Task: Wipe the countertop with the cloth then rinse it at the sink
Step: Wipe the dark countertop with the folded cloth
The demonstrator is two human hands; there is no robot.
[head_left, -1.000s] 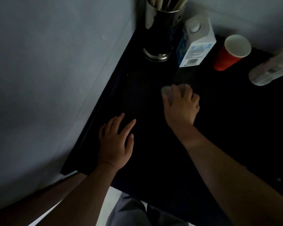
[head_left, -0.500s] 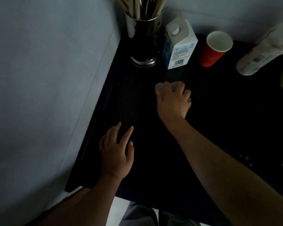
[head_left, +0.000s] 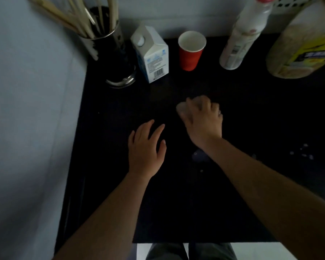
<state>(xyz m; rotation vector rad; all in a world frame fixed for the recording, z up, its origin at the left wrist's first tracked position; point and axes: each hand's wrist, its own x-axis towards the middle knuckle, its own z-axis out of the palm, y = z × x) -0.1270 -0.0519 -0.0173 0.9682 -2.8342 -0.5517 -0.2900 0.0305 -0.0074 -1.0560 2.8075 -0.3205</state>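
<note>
Cloth (head_left: 182, 109) — pale, bunched and blurred — sits on the black countertop (head_left: 242, 113) under the right hand (head_left: 203, 121), whose fingers curl down around it, only its left edge peeking out. Just beside it the left hand (head_left: 145, 147) lies flat on the surface, fingers spread and gripping nothing. Farther back stand a utensil holder (head_left: 118, 59), a milk carton (head_left: 152, 55), a red paper cup (head_left: 190, 51) and a white bottle (head_left: 240, 38) — all well apart from the hands.

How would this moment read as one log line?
stage: wiping | right hand: pressing cloth on countertop | left hand: flat, empty | sink: unseen
</note>
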